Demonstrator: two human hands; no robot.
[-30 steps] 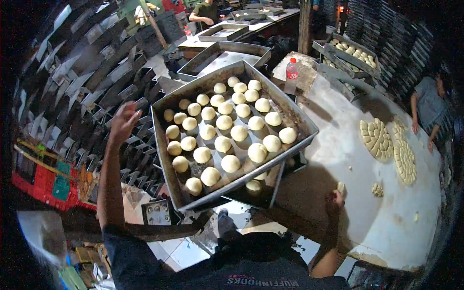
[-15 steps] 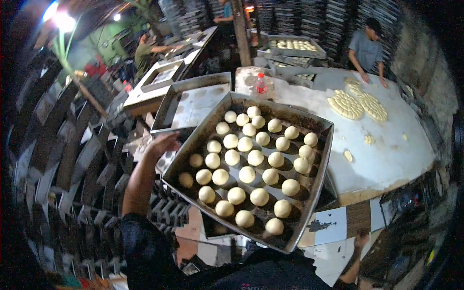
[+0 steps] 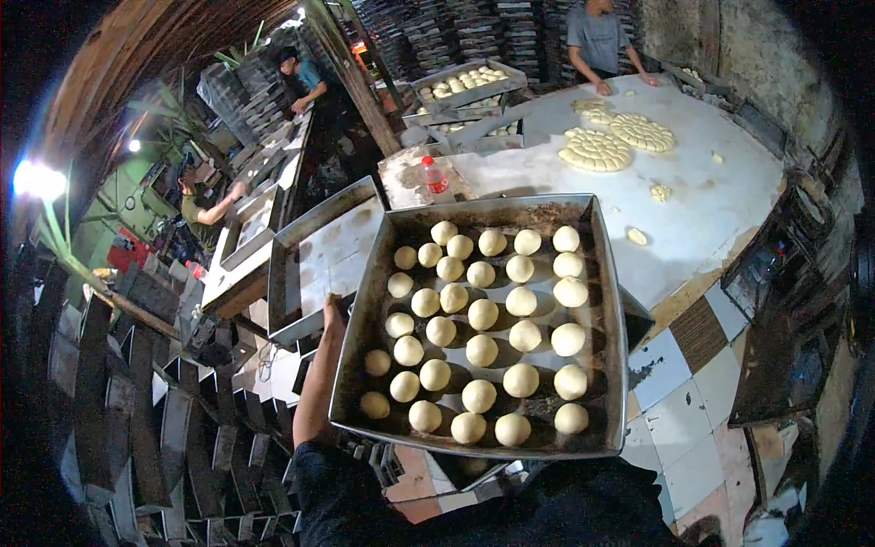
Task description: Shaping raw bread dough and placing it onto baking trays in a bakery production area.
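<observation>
A square metal baking tray (image 3: 612, 401) spreads out right in front of me, holding several rows of round pale dough balls (image 3: 481, 348). At its left wall is my left hand (image 3: 335, 312), close against the outside of the rim. Its fingers are partly hidden there, so their grip cannot be made out. My right hand is out of the picture. Under the tray, the dark corner of another tray (image 3: 636, 317) pokes out on the right. Beyond my left hand lies a second, shallow tray (image 3: 330, 246) without dough balls.
A large pale worktable (image 3: 693, 210) carries flat rounds of cut dough (image 3: 594, 150), small dough scraps (image 3: 660, 192) and a red-capped bottle (image 3: 435, 175). Stacked trays with dough (image 3: 469, 82) stand behind. One person (image 3: 602, 46) works at the table's far side; two others work left. Metal trays crowd the lower left.
The view has turned, and the tray now sits squarer before me. My left hand has come in closer to the tray's left wall. My right hand has left the picture.
</observation>
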